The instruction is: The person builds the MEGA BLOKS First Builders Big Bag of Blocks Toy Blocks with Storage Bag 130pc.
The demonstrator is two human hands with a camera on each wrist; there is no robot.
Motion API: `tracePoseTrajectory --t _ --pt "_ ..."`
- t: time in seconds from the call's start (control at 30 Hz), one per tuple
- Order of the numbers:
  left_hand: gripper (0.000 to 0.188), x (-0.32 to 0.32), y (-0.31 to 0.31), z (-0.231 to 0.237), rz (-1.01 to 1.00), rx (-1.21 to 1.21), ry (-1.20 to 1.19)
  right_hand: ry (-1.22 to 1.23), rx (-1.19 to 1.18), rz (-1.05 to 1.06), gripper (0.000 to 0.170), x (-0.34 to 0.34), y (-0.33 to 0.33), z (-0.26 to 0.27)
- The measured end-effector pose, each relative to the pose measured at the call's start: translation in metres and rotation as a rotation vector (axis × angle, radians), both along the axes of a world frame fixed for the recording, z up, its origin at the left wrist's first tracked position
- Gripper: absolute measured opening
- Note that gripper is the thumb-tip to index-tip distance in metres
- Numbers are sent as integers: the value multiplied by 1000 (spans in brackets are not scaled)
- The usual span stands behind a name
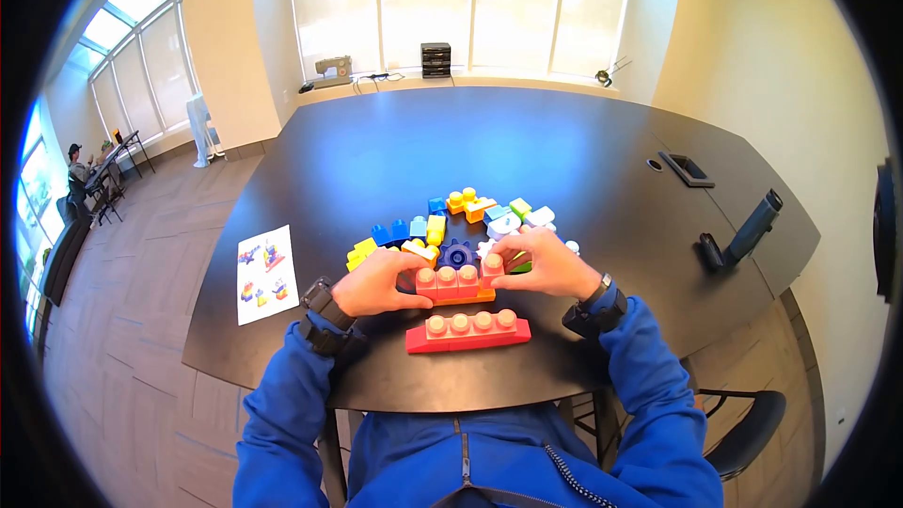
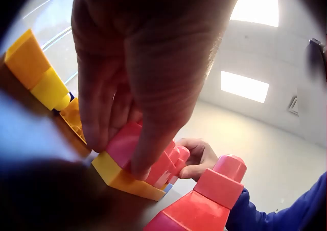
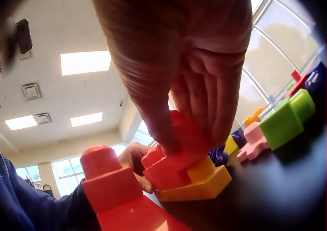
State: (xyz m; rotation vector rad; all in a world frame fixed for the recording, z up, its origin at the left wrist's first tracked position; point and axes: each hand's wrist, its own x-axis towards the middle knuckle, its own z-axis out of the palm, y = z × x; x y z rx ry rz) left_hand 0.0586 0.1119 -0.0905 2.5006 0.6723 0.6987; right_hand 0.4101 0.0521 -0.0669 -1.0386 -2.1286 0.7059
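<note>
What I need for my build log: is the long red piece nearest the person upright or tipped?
Upright: the long red piece rests base-down on the table, four studs pointing up.

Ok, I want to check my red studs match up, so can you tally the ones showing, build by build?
Front red build: 4
Red row in the left hand: 3
Red block in the right hand: 1
Total red studs showing: 8

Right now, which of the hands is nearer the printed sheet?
Left. The left hand is right of the printed sheet, gripping red bricks; the right hand is farther right.
</note>
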Motion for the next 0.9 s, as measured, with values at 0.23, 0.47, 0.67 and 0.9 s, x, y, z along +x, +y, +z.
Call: tracePoseTrajectory --t 0.23,0.47,0.67,0.9 --pt "45 5 -6 6 -2 18 15 -217 -12 14 34 -11 -5 0" --pt "41 6 -5 3 17 7 15 -235 70 -3 38 -12 -2 -12" --pt "45 4 -5 3 27 -38 46 -194 134 24 43 -12 9 -33" --pt "46 5 -6 5 30 -98 80 -180 156 52 46 -13 13 -35"
